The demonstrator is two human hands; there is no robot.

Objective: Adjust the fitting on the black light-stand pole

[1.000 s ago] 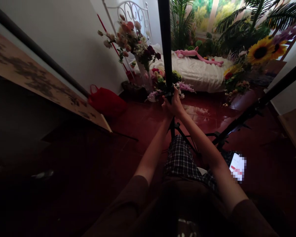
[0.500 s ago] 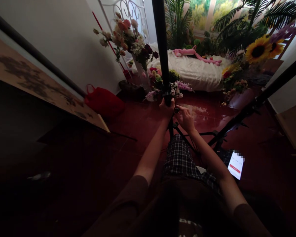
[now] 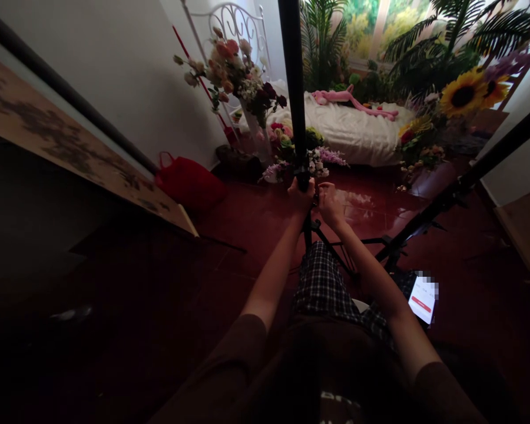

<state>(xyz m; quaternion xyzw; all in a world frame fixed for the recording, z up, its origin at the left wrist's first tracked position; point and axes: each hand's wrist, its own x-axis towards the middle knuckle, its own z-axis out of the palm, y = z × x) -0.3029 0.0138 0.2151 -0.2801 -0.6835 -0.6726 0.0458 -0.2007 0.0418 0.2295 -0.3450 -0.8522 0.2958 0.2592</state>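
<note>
Straight ahead rises a black stand pole [image 3: 295, 88], upright in front of the bed, with dark legs spreading near the floor. My left hand [image 3: 301, 193] is wrapped round the pole just below a dark collar. Close by on the right, my right hand [image 3: 330, 203] has its fingers curled at a small dark part beside the pole; what its fingertips grip is too dark and small to name. A lit phone [image 3: 423, 299] lies by my right thigh, its top corner pixelated.
A second black pole [image 3: 450, 194] slants across the right. At left are a red bag [image 3: 188, 181] and a long painted panel [image 3: 88, 147]. Behind stand a white-covered bed [image 3: 357, 132], a flower vase [image 3: 258, 129] and sunflowers [image 3: 463, 93].
My right hand's fingers, stretched toward the pole before, are now more curled, and the hand sits slightly lower. My left hand stays round the pole. The view has shifted slightly.
</note>
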